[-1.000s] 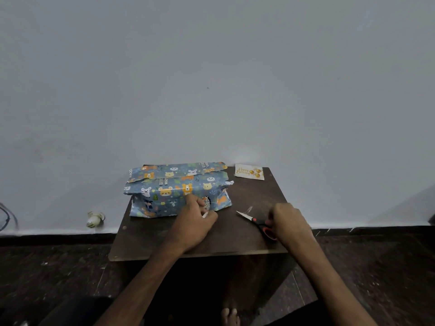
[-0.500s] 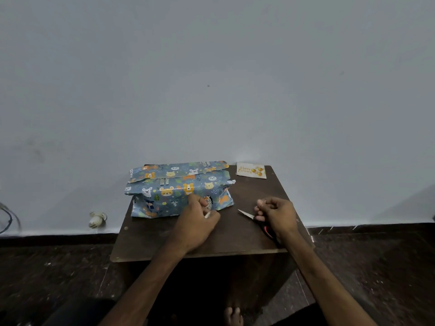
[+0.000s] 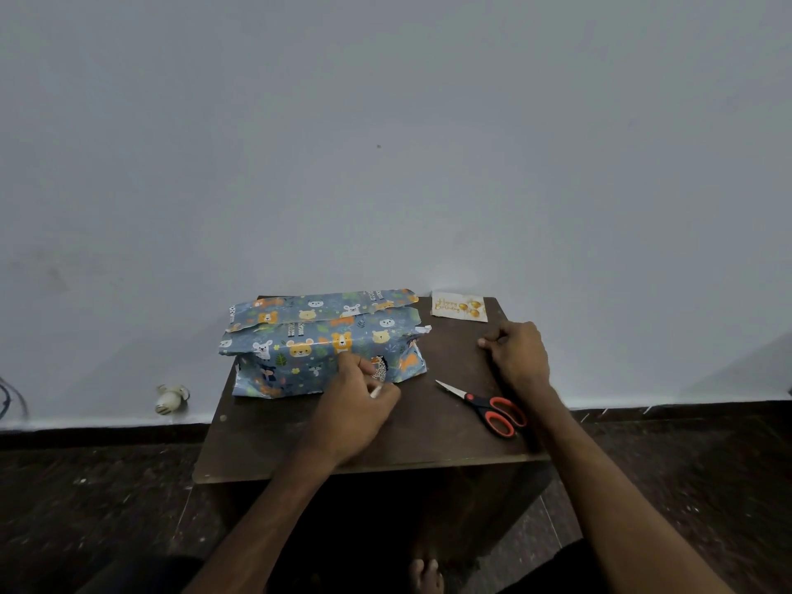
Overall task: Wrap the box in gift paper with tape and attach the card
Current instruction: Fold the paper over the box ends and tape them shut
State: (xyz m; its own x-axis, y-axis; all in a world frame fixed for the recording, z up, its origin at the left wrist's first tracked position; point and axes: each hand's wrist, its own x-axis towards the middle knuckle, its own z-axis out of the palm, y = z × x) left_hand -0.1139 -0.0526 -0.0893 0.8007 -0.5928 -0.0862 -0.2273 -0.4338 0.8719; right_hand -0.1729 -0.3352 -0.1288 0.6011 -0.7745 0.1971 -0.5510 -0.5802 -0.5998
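A: What's the left hand point(image 3: 355, 407) up to?

B: Its fingers are curled, and a small white object point(image 3: 376, 392) is pinched against the thumb. I can't tell what that is. One fingertip presses the near face of the box point(image 3: 308, 370), which sits right ahead of that hand under blue gift paper printed with cartoon animals point(image 3: 321, 304).

A: And the right hand point(image 3: 518, 355)?

B: It's off to the side, knuckles up on the dark brown wooden table point(image 3: 300, 439), well apart from the box. The fingers are bunched, thumb to fingertip, but I can't tell whether they pinch a bit of clear tape or nothing at all. The steel scissors with red-orange handles point(image 3: 486, 407) lie flat just on the near side of it, in nobody's grip.

A: So how far along is the wrapping?

B: Well on, I'd say. Paper covers every face I can see. But a long flap stands loose along the top, beyond the left hand. The end towards the right hand is only folded in, with a white scrap poking out, and the opposite end flares. I see no tape on any seam, though clear tape would hardly show.

A: And the card?

B: The small cream card with gold birthday lettering and balloons point(image 3: 458, 308) lies flat at the table's far corner, beyond the right hand and apart from the box. It isn't attached yet. I'd guess sealing the seams and ends comes first, then the card.
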